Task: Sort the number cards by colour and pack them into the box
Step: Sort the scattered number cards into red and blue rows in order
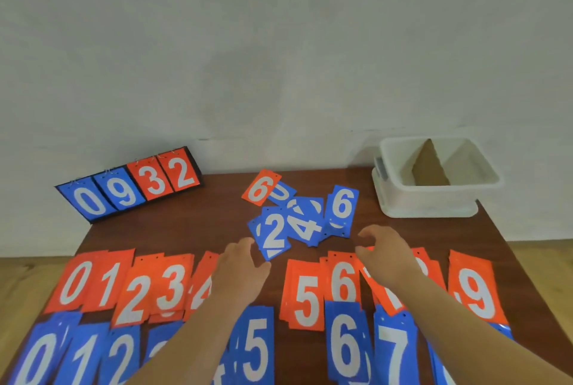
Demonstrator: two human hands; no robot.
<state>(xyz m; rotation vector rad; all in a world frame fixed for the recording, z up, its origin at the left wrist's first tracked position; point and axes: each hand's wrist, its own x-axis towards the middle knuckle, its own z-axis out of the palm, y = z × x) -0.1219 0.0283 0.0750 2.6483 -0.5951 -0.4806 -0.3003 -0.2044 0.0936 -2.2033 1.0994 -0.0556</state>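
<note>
A loose heap of blue number cards [302, 223] lies mid-table, with one orange 6 card [261, 187] at its far left. A row of orange card stacks [130, 285] runs across the table, and a row of blue card stacks [257, 347] lies along the near edge. My left hand [242, 269] hovers with relaxed fingers just left of the blue 2 card [274, 234], holding nothing. My right hand [384, 252] hovers over the orange 7 stack, fingers loosely curved, empty. The white box [434, 198] with a cardboard divider [429, 167] stands at the far right.
A flip scoreboard [130, 186] showing 0 9 3 2 leans against the wall at the table's far left. The brown table [192, 229] ends at the wall behind and drops to a wooden floor on both sides.
</note>
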